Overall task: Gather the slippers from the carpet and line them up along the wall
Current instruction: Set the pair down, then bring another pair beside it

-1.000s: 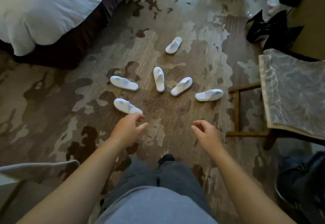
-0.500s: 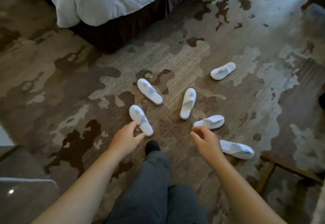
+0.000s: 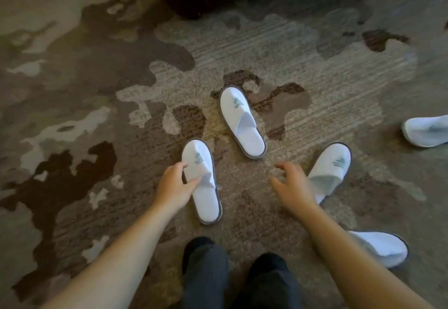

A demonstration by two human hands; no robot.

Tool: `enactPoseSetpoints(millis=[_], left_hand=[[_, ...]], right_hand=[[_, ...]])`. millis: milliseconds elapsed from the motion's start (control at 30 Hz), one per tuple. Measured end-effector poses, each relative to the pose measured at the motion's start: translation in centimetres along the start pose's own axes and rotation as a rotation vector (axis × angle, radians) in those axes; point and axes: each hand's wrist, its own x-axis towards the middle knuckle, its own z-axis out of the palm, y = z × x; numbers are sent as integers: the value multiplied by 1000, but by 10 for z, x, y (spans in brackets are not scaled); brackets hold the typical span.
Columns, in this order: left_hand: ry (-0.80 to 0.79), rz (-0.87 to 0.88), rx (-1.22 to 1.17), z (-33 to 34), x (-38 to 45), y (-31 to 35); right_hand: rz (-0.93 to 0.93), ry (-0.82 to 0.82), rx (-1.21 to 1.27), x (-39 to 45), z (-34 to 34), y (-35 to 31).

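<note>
Left hand [image 3: 175, 182] pinching near-left slipper [image 3: 202, 182] by its strap, sole flat on carpet [image 3: 72, 90]. Right hand [image 3: 292, 182] spread wide, empty, beside right slipper [image 3: 329, 170]. Best pinched firmly at strap before lifting; wall out of view.

Both forearms are seen bare from the lower frame edge up to the wrists — no sleeves, watch, bracelet or rings can be made out on them. The left hand [image 3: 175, 182] and the right hand [image 3: 292, 182] are ungloved. Dark grey trousers [image 3: 206, 272] are worn, the fabric plain and unmarked, slightly creased at the knees. Dark footwear or socks [image 3: 269, 260] are glimpsed at the trouser ends — which of the two cannot be told.
</note>
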Motion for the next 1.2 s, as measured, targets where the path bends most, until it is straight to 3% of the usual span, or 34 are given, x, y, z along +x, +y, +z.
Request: enactPoseSetpoints(millis=[200,333,433,633,900,1067,1200], left_hand=[[151,-230,-157,108,112,-93],[297,-307,-326,137,154,-115],[319,-351,-284,140,164,-113],[304,-283,-142,143,161,-110],[273,-416,-40,138,165,-103],[238,-228,-228,117,136,-70],[233,-83,-273,35,86,-10]], right_hand=[[-18,63,-21,145,105,70],[14,107,-19,195,135,86],[41,126,-36,211,140,88],[95,141,-66,219,144,88],[87,149,284,214,136,88],[12,127,302,173,109,70],[-40,108,255,97,46,24]])
